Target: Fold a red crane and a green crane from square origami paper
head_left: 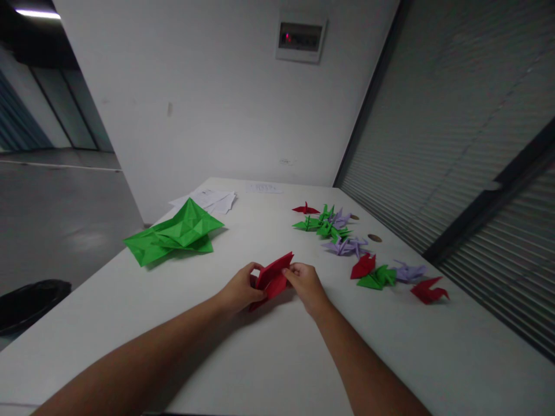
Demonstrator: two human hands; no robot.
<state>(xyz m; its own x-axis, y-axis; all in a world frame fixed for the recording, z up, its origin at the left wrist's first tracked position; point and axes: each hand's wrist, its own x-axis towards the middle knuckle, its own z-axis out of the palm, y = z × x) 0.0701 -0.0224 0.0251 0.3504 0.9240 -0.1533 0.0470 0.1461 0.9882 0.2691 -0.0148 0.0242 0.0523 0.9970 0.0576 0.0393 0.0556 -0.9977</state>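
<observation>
A partly folded sheet of red origami paper (274,276) is held just above the white table (277,358), its layers standing a little apart. My left hand (245,286) grips its left end, with the thumb at the lower edge and fingers behind. At the right end, my right hand (306,283) pinches the paper between thumb and fingers. Some fingertips of both hands are hidden behind the paper. To the left lie creased green paper sheets (177,234), opened out and overlapping.
Folded paper cranes in green (379,278), purple (347,246) and red (429,290) lie along the right side, near the window blinds (455,115). White printed papers (212,200) rest at the back left. A black-lined bin (34,300) stands beyond the left edge.
</observation>
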